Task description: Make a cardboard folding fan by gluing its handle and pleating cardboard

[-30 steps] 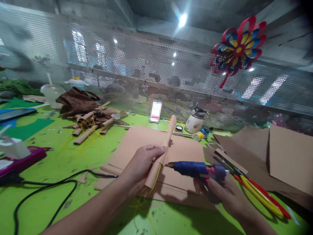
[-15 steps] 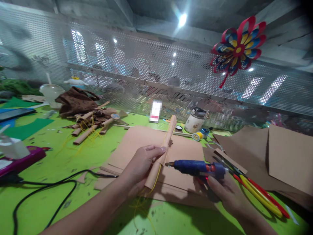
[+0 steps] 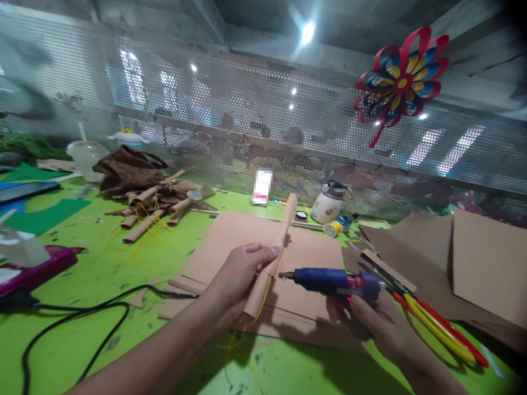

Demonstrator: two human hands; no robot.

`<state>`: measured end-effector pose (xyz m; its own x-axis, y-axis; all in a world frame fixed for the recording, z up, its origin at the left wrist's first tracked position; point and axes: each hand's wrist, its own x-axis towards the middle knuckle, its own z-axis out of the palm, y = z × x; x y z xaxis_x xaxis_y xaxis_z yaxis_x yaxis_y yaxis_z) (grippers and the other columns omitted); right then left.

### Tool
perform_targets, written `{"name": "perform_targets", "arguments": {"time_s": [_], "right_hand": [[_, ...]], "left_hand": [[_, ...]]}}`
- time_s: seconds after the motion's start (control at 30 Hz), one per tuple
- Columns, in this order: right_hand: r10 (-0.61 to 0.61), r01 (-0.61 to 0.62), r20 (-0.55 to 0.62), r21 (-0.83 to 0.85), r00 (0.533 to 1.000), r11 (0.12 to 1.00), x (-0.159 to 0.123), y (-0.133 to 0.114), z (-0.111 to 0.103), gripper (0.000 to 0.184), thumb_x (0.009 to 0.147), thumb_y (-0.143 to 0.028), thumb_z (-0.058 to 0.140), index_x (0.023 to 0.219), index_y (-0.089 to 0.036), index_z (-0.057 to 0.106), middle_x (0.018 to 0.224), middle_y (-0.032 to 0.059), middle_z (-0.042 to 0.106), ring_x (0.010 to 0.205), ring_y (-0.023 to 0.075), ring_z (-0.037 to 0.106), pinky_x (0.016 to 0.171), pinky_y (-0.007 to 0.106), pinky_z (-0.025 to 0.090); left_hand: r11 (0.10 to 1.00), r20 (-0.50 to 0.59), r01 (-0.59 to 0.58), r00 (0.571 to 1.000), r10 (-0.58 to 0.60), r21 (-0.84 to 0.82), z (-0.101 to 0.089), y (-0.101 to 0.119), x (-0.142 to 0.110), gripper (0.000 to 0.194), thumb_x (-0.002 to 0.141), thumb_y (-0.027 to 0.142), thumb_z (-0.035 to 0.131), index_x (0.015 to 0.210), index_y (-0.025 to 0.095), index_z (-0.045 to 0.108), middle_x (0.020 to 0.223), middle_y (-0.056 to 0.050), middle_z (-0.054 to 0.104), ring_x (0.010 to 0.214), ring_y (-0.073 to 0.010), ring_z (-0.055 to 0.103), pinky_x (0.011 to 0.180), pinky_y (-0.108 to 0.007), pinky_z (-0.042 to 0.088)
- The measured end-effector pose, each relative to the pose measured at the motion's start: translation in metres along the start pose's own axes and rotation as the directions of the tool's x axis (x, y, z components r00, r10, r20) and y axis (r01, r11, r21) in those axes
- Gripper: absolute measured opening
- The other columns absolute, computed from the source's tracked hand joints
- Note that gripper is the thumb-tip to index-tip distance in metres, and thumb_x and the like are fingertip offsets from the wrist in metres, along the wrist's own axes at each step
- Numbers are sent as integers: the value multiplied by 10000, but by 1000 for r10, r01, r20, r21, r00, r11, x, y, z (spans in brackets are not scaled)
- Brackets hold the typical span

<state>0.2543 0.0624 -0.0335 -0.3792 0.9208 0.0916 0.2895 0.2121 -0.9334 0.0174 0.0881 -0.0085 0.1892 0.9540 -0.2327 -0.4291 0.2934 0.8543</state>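
My left hand (image 3: 242,272) is closed around a rolled brown paper tube (image 3: 257,295), thumb pressed on its upper side. A yellow thread (image 3: 268,291) runs along the tube and trails off its lower end. In my right hand (image 3: 376,323) is a blue glue gun (image 3: 321,278) with a small red light showing near the thumb. Its nozzle points left, just beside the paper's edge; whether the tip touches cannot be made out. Beneath both hands lies a stack of brown paper sheets (image 3: 234,233).
Right of the glue gun lie scissors (image 3: 440,329) with red and yellow handles. Several finished paper rolls (image 3: 144,222) with yellow threads sit at left. Behind stand a thread spool (image 3: 332,229) and a jar (image 3: 328,203). A black cable (image 3: 123,296) crosses the front left.
The glue gun's nozzle has shifted very slightly right, away from the paper edge. My left hand and the tube stay in place.
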Motion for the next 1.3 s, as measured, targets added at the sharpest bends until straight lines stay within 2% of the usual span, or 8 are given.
{"name": "perform_targets", "arguments": {"time_s": [0.2, 0.37, 0.53, 0.7, 0.93, 1.13, 1.3], "right_hand": [[-12, 12, -9, 35, 1000, 999, 0, 9, 1, 526, 819, -621, 489, 688, -130, 624, 599, 54, 544, 540, 140, 459, 478, 238, 350], [7, -4, -74, 34, 997, 999, 0, 0, 4, 511, 836, -596, 486, 705, -121, 626, 624, 64, 555, 568, 143, 467, 497, 242, 363], [-9, 9, 21, 3, 1000, 1000, -2, -7, 2, 504, 839, -590, 488, 674, -129, 609, 619, 48, 525, 549, 126, 430, 476, 226, 328], [-14, 14, 5, 11, 1000, 1000, -2, -8, 2, 511, 835, -608, 476, 701, -137, 622, 623, 50, 525, 588, 155, 457, 525, 251, 361], [-12, 13, -28, 41, 1000, 999, 1, -3, 7, 514, 843, -598, 469, 644, -141, 594, 605, 46, 512, 575, 151, 443, 529, 259, 360], [-48, 56, -102, 76, 994, 996, 5, 2, 6, 487, 856, -567, 474, 723, -124, 626, 642, 61, 550, 592, 156, 492, 540, 270, 398], [-77, 96, -147, 126, 986, 987, 8, -1, 7, 447, 867, -543, 474, 769, -132, 621, 636, 58, 551, 593, 162, 477, 562, 287, 401]], "left_hand": [[1000, 0, -2, 1000, 2, -10, 2, 1, 0, 83, 715, 226, 676, 723, 149, 646, 639, -40, 662, 576, -158, 619, 603, -278, 513], [1000, 1, 0, 1000, 0, 4, -1, -1, 1, 114, 706, 249, 680, 730, 142, 646, 630, -38, 650, 547, -147, 600, 559, -260, 490], [1000, 4, 1, 1000, -1, 24, -1, -1, 1, 163, 690, 277, 696, 756, 134, 654, 680, -58, 669, 603, -176, 631, 576, -271, 498], [1000, -1, -14, 1000, 14, 6, 1, 0, 0, 170, 669, 275, 719, 735, 142, 637, 632, -35, 648, 579, -166, 620, 568, -264, 495], [999, -7, -38, 999, 38, 12, 0, -2, 0, 172, 693, 289, 712, 752, 149, 630, 650, -38, 648, 570, -148, 606, 564, -253, 487], [997, 24, -67, 998, 66, 39, -2, -5, 1, 180, 727, 302, 692, 770, 142, 621, 668, -40, 639, 585, -147, 600, 572, -252, 479], [998, 59, -63, 996, 62, 17, -1, -3, -2, 171, 739, 298, 685, 790, 147, 624, 696, -37, 646, 596, -144, 602, 575, -248, 476]]}}
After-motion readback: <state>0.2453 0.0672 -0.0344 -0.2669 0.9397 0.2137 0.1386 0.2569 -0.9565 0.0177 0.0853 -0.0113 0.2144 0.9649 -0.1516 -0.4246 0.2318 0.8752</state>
